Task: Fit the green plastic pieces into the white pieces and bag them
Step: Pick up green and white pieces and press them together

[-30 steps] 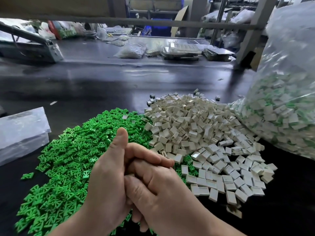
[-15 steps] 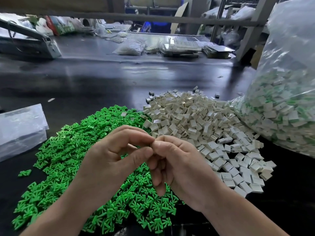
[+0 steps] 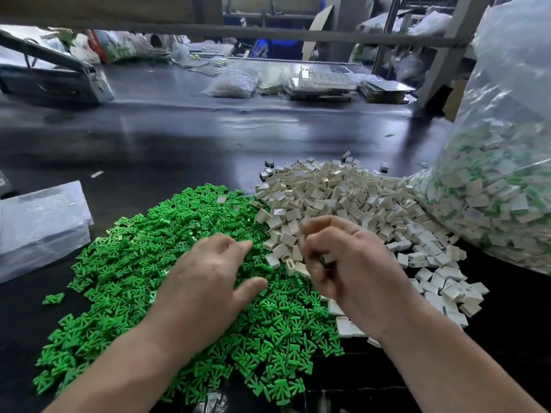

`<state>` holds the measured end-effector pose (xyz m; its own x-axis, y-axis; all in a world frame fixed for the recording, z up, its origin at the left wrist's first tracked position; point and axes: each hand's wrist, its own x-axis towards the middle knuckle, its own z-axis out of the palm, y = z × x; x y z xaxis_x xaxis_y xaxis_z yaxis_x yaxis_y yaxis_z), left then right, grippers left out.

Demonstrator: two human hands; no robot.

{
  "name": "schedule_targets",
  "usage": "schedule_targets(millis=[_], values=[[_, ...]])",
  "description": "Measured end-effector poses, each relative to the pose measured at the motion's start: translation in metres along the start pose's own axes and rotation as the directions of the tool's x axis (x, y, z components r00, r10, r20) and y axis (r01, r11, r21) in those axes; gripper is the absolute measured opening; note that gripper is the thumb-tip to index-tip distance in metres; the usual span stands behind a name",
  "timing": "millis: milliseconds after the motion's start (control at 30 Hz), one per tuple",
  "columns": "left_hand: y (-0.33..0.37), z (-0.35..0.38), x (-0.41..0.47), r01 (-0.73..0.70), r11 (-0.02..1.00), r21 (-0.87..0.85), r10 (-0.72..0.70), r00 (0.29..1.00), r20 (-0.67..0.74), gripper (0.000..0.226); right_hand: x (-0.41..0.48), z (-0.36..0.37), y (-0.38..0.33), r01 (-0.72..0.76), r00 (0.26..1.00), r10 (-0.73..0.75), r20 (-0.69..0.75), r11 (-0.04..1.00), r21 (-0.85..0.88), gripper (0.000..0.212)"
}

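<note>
Hovering left hand, fingers spread, over forked green pieces, right hand curled, grip unclear

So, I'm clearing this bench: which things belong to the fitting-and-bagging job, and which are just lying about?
Job: green pieces heap; white pieces heap; large clear bag holding white-and-green pieces, at right.
Lying about: folded clear plastic at left; small bag of parts, stacked trays and grey machine at the far side.
</note>
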<state>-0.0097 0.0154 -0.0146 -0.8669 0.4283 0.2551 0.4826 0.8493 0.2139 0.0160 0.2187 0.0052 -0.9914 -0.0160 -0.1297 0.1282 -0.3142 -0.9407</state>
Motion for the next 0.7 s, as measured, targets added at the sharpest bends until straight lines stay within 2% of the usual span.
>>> schedule_targets(millis=[33,67,100,133,167,200,267,367,467,533,600,633,700], values=[[0.002,0.004,0.001,-0.002,0.999,0.054,0.001,1.0,0.024,0.065,-0.002,-0.001,0.002,0.042,0.998,-0.057,-0.036,0.945,-0.324,0.01],[0.004,0.006,0.002,-0.016,0.996,0.087,0.013,0.999,0.036,0.059,-0.004,0.0,0.005,0.084,0.989,-0.14,-0.035,0.758,-0.647,0.011],[0.006,0.006,0.003,-0.033,0.995,0.094,0.03,0.999,0.033,0.051,-0.005,0.0,0.01,0.113,0.978,-0.207,0.016,0.467,-0.877,0.024],[0.008,0.007,0.004,-0.049,0.995,0.085,0.048,0.999,0.016,0.042,-0.005,0.003,0.014,0.12,0.972,-0.221,0.082,0.168,-0.978,0.041],[0.008,0.007,0.004,-0.06,0.996,0.072,0.06,0.998,-0.004,0.035,-0.005,0.007,0.017,0.114,0.971,-0.207,0.118,-0.033,-0.993,0.053],[0.008,0.008,0.004,-0.066,0.996,0.057,0.067,0.998,-0.021,0.029,-0.005,0.012,0.019,0.115,0.97,-0.199,0.139,-0.129,-0.985,0.059],[0.008,0.008,0.004,-0.068,0.997,0.024,0.069,0.997,-0.042,0.022,-0.002,0.018,0.02,0.127,0.966,-0.205,0.161,-0.167,-0.978,0.058],[0.008,0.009,0.005,-0.073,0.997,-0.004,0.072,0.995,-0.075,0.017,0.001,0.019,0.016,0.123,0.971,-0.188,0.147,-0.133,-0.983,0.038],[0.008,0.009,0.006,-0.075,0.997,-0.014,0.073,0.995,-0.072,0.023,0.001,0.017,0.016,0.136,0.973,-0.171,0.154,-0.116,-0.984,0.02],[0.008,0.01,0.007,-0.089,0.996,-0.012,0.088,0.994,-0.058,0.029,0.002,0.016,0.017,0.138,0.969,-0.19,0.159,-0.117,-0.983,0.017],[0.009,0.011,0.008,-0.109,0.994,-0.009,0.108,0.992,-0.063,0.026,0.004,0.015,0.018,0.16,0.959,-0.218,0.183,-0.119,-0.98,0.013],[0.01,0.011,0.008,-0.111,0.994,-0.01,0.11,0.992,-0.067,0.024,0.003,0.013,0.018,0.176,0.951,-0.24,0.194,-0.094,-0.98,0.012],[0.01,0.011,0.009,-0.111,0.994,-0.006,0.111,0.991,-0.075,0.023,0.002,0.009,0.018,0.195,0.94,-0.289,0.182,0.018,-0.981,0.011]])
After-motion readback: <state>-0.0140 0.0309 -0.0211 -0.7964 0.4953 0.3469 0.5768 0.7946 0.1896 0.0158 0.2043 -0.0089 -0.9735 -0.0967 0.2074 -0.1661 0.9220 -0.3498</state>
